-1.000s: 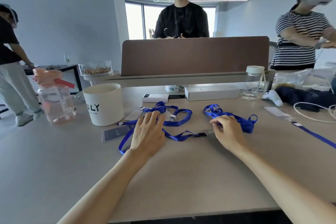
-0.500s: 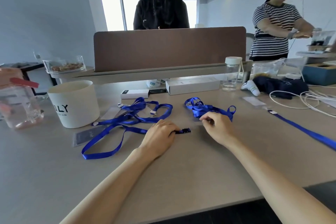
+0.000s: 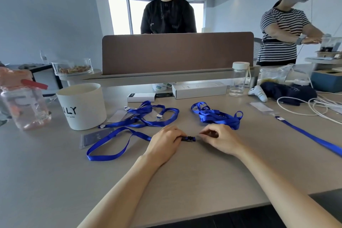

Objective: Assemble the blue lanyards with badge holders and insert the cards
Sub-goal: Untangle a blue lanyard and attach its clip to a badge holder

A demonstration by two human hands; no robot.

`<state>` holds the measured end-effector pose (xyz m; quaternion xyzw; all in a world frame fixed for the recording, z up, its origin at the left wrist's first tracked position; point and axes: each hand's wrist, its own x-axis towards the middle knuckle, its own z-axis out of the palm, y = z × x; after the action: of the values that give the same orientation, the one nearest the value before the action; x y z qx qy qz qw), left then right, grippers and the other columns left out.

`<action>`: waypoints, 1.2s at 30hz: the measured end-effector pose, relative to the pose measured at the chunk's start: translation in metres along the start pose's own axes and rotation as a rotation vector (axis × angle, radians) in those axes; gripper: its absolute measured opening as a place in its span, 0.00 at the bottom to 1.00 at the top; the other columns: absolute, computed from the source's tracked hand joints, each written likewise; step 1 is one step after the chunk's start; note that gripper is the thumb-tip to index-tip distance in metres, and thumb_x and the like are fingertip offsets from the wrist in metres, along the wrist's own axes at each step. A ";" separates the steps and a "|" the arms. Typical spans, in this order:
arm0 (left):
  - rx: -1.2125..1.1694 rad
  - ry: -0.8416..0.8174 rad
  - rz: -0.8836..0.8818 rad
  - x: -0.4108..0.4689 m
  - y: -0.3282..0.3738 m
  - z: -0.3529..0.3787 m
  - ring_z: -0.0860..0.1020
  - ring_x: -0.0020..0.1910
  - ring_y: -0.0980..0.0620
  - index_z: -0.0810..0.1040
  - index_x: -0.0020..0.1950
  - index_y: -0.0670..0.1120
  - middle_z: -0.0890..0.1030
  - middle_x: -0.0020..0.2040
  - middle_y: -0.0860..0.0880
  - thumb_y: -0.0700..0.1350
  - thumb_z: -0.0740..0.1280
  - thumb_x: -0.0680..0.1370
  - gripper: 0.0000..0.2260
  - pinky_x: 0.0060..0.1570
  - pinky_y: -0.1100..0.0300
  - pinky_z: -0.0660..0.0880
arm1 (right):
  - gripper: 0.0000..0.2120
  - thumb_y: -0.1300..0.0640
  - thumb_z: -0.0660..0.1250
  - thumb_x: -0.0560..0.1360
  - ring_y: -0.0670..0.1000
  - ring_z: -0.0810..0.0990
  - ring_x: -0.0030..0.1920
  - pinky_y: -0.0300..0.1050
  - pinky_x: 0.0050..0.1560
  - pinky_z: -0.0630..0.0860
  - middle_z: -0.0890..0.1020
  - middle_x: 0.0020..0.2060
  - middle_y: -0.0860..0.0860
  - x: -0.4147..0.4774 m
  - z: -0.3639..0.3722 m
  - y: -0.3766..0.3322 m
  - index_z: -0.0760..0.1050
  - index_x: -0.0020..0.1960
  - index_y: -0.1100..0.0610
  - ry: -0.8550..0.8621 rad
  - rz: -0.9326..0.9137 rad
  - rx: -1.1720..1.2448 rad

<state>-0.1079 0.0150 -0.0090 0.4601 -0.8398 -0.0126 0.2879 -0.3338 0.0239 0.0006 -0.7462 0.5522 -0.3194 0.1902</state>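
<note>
My left fingers (image 3: 174,136) pinch the lanyard (image 3: 103,157) behind its clip (image 3: 189,138). My right fingers (image 3: 207,133), at the clip's 3 o'clock, are curled; on what, I cannot tell.

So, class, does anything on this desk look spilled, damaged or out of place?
Nothing spilled or damaged. The only mess: the blue lanyards beside the white pot lie tangled, and another bundle is bunched up.
</note>
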 end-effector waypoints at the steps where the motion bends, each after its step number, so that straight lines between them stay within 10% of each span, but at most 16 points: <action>1: -0.007 0.002 -0.003 0.000 0.000 0.000 0.72 0.56 0.59 0.80 0.57 0.53 0.79 0.54 0.57 0.46 0.61 0.80 0.10 0.52 0.64 0.71 | 0.05 0.46 0.71 0.74 0.39 0.78 0.46 0.36 0.46 0.72 0.82 0.44 0.40 0.000 0.000 0.000 0.82 0.46 0.46 0.003 -0.001 -0.003; 15: -0.140 -0.061 -0.101 -0.003 0.001 -0.005 0.75 0.49 0.58 0.78 0.55 0.56 0.79 0.50 0.58 0.53 0.64 0.78 0.08 0.49 0.57 0.75 | 0.07 0.47 0.73 0.72 0.48 0.77 0.45 0.43 0.47 0.74 0.78 0.44 0.47 -0.002 0.001 -0.002 0.78 0.40 0.49 0.004 -0.037 -0.071; 28: -0.290 0.014 -0.187 -0.001 0.001 -0.009 0.74 0.45 0.60 0.80 0.51 0.55 0.76 0.46 0.60 0.44 0.67 0.77 0.07 0.42 0.73 0.67 | 0.06 0.52 0.72 0.74 0.44 0.75 0.39 0.39 0.40 0.71 0.77 0.41 0.44 0.000 0.002 0.000 0.78 0.40 0.52 0.111 0.073 -0.038; 36: 0.288 -0.099 -0.171 -0.002 -0.015 -0.040 0.78 0.49 0.50 0.78 0.55 0.51 0.80 0.52 0.51 0.48 0.60 0.79 0.09 0.44 0.56 0.75 | 0.06 0.57 0.69 0.71 0.48 0.77 0.37 0.42 0.37 0.70 0.79 0.36 0.49 -0.002 -0.009 0.001 0.74 0.36 0.55 0.476 0.226 0.098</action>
<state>-0.0757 0.0173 0.0195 0.5652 -0.8038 0.0607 0.1754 -0.3410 0.0265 0.0056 -0.5737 0.6450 -0.4890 0.1253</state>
